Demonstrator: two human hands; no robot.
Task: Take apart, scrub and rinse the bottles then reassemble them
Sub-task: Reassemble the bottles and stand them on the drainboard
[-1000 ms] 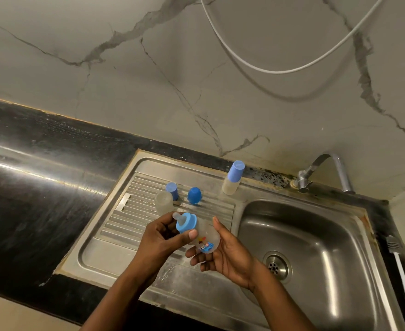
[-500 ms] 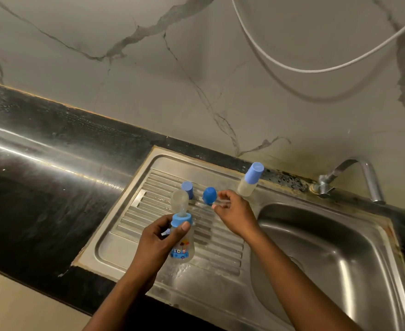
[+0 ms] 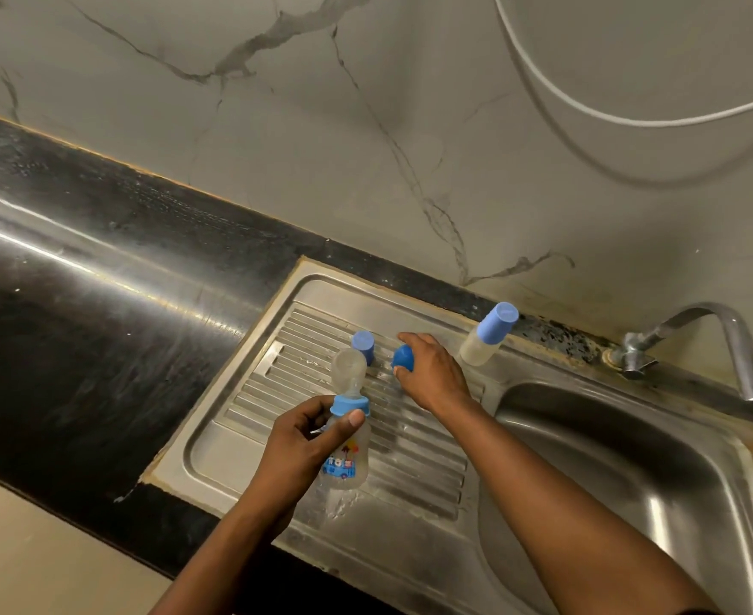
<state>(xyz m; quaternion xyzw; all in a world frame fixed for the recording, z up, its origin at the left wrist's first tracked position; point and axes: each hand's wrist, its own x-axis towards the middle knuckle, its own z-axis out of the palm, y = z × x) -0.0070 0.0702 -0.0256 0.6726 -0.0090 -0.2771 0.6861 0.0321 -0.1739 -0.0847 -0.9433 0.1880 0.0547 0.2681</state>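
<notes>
The black counter (image 3: 77, 304) runs bare along the left, and its front edge drops away just below the near corner of the ribbed draining board (image 3: 241, 437), which has open metal on its near left side. Over that board the left hand (image 3: 303, 441) grips the bottle (image 3: 348, 454) upright round its neck. It is a small cloudy one with a blue collar, a clear teat and a coloured print low on its side. Behind it stand a clear piece (image 3: 348, 361) and a small blue cap (image 3: 363, 344). To the right, the right hand (image 3: 432, 370) curls over a round blue cap (image 3: 400, 359) on the ribs. A second, capped bottle (image 3: 490, 335) stands on the back rim, near the wall. The basin (image 3: 632, 481) and the tap (image 3: 699, 321) lie further right. A second ago both hands held the bottle together; since then the right one has let go and reached back to the cap.
</notes>
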